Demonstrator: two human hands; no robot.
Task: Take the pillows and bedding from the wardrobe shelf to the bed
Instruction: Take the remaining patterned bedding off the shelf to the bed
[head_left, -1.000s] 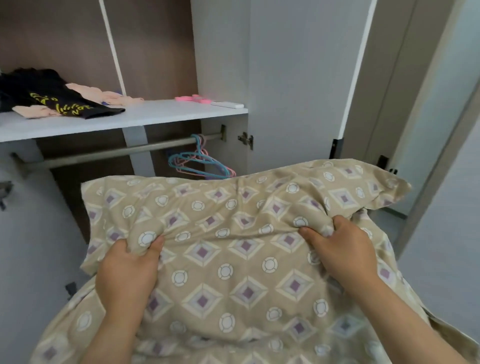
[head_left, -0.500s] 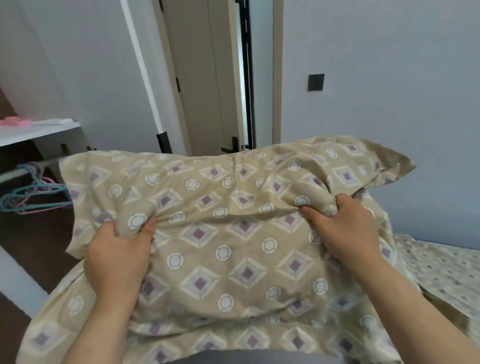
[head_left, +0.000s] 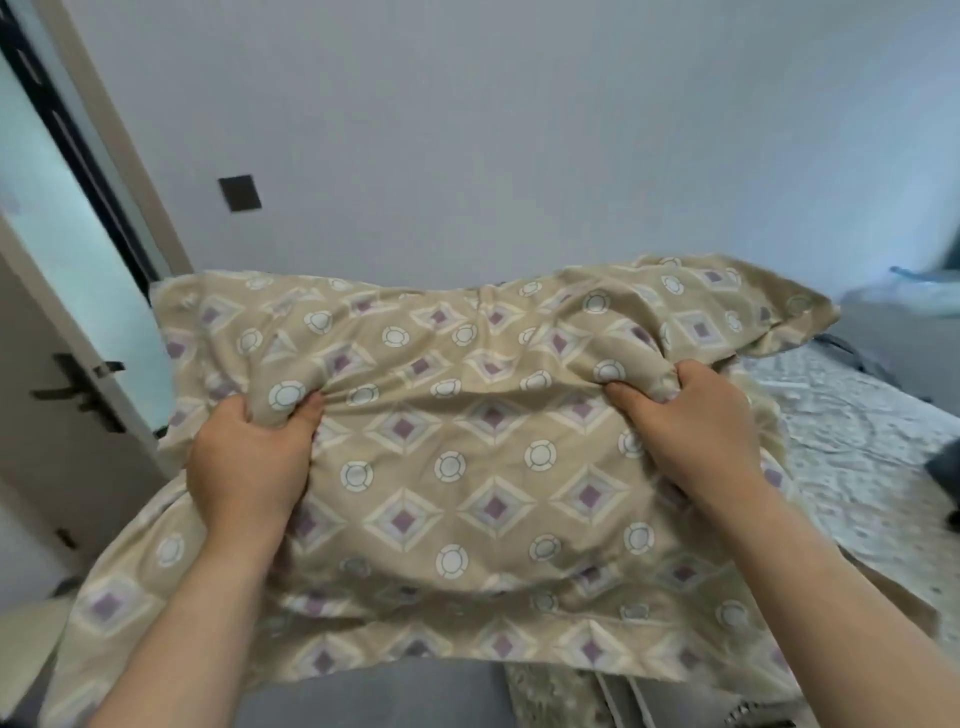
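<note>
A beige pillow (head_left: 467, 457) with purple diamonds and white circles fills the middle of the view, held up in front of me. My left hand (head_left: 249, 457) clutches a fold of its cover on the left side. My right hand (head_left: 691, 426) bunches the fabric on the right side. More cloth of the same pattern hangs below the pillow. The bed (head_left: 852, 457), covered in a pale patterned sheet, lies to the right, partly hidden behind the pillow. The wardrobe is out of view.
A door (head_left: 57, 395) with a dark handle stands open at the left. A plain grey wall with a dark switch plate (head_left: 239, 193) faces me. Something blue-white lies on the far right end of the bed (head_left: 914, 296).
The view has swung right, away from the wardrobe and past the door, and now faces the wall and bed. Both hands keep their grip on the pillow.
</note>
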